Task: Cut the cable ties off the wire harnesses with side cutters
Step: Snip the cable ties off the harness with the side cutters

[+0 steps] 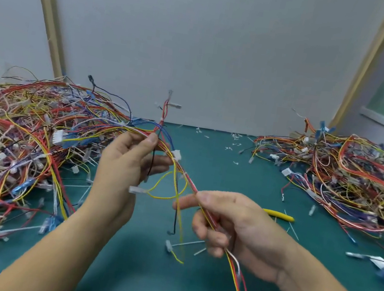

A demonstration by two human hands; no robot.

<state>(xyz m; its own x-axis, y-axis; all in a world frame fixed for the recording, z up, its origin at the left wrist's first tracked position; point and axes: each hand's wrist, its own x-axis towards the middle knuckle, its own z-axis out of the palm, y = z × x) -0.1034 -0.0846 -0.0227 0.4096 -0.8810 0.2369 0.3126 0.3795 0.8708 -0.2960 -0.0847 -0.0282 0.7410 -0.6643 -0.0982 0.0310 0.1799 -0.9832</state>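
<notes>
Both hands are up off the table, sharing one wire harness (189, 181) just below the middle of the frame. The left hand (130, 163) pinches the strands between thumb and fingers at its upper end, where red and blue wires fan upward and a white connector (176, 154) sits just right of the fingertips. The right hand (231, 224), lower and to the right, has its fingers curled round the red and yellow strands, with the index finger stretched out towards the left. The bundle runs taut between the two hands and trails out under the right hand towards the bottom edge. A yellow loop and a thin black lead hang down between the hands.

The side cutters (278, 215) lie on the green table (139, 280) just behind the right hand; only the yellow handle shows. A large pile of harnesses (22, 143) fills the left of the frame, and a second pile (346, 180) lies at the right. Small white offcuts (235, 137) are scattered along the far edge of the table, against a grey wall panel (214, 48).
</notes>
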